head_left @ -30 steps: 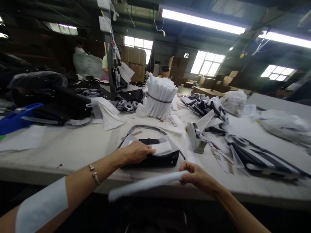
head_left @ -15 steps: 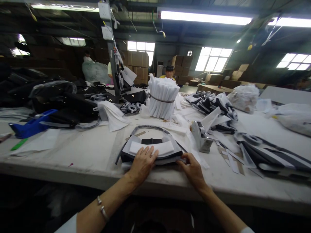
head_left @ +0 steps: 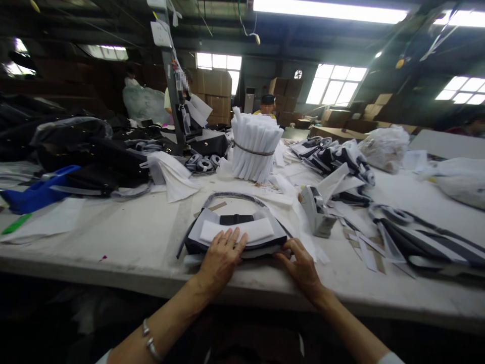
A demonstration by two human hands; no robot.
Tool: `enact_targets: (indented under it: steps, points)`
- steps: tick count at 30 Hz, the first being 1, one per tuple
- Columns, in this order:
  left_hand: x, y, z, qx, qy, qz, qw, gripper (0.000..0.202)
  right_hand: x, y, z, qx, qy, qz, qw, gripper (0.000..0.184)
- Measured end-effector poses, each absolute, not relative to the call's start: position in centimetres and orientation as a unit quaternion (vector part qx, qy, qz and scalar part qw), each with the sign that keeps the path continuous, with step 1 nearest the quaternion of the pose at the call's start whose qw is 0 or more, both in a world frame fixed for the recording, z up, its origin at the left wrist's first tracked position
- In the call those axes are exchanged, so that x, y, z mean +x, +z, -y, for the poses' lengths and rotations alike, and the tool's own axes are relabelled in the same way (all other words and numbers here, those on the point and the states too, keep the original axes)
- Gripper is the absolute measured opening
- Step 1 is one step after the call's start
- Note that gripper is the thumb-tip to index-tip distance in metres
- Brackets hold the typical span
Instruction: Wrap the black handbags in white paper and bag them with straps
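Note:
A flat black handbag (head_left: pixel 265 243) with a curved strap lies on the white table (head_left: pixel 125 237) in front of me, with white paper pieces (head_left: pixel 257 230) on top. My left hand (head_left: pixel 222 258) rests flat on its near edge, fingers stretched out. My right hand (head_left: pixel 301 265) is at the bag's right corner, fingers curled and pinching the white sheet under the bag's edge.
A banded bundle of white paper (head_left: pixel 253 149) stands behind the bag. A tape dispenser (head_left: pixel 317 210) sits to the right, with black-and-white straps (head_left: pixel 409 237) beyond. Black bags (head_left: pixel 94 151) and a blue tool (head_left: pixel 34 192) lie left. People work in the background.
My right hand brought the white sheet from the table's edge in to the bag and under it. My left hand slid from the bag's top to its near edge.

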State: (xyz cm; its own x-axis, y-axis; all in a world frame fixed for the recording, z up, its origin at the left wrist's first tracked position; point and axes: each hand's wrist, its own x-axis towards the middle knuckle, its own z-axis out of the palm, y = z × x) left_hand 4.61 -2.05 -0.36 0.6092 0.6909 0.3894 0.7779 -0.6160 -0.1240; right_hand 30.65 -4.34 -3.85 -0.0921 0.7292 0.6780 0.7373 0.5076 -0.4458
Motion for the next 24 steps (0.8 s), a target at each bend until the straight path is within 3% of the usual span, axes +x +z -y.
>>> enact_targets:
  steps: [4,10,15,18,21,24]
  points:
    - [4.1,0.6,1.6,-0.902,-0.126,0.39,0.136,0.053,30.3,-3.8,4.1,-0.491,-0.003,0.744,0.452,0.018]
    - [3.7,1.4,1.3,-0.916,-0.112,0.374,0.088,0.068,31.2,-3.5,4.0,-0.498,0.0,0.731,0.467,0.016]
    - [3.8,-0.2,1.5,-0.9,-0.161,0.386,0.121,0.053,31.7,-3.2,4.3,-0.542,0.008,0.733,0.411,0.018]
    - [3.9,-1.4,1.7,-0.89,-0.196,0.387,0.14,0.054,31.6,-1.6,5.3,-0.543,-0.04,0.76,0.355,0.018]
    - [3.9,-2.0,1.9,-0.885,-0.209,0.388,0.148,0.054,30.2,0.8,6.1,-0.489,-0.114,0.788,0.355,0.006]
    - [4.0,-2.1,2.0,-0.88,-0.212,0.394,0.159,0.053,27.9,2.4,5.4,-0.402,-0.135,0.855,0.298,0.032]
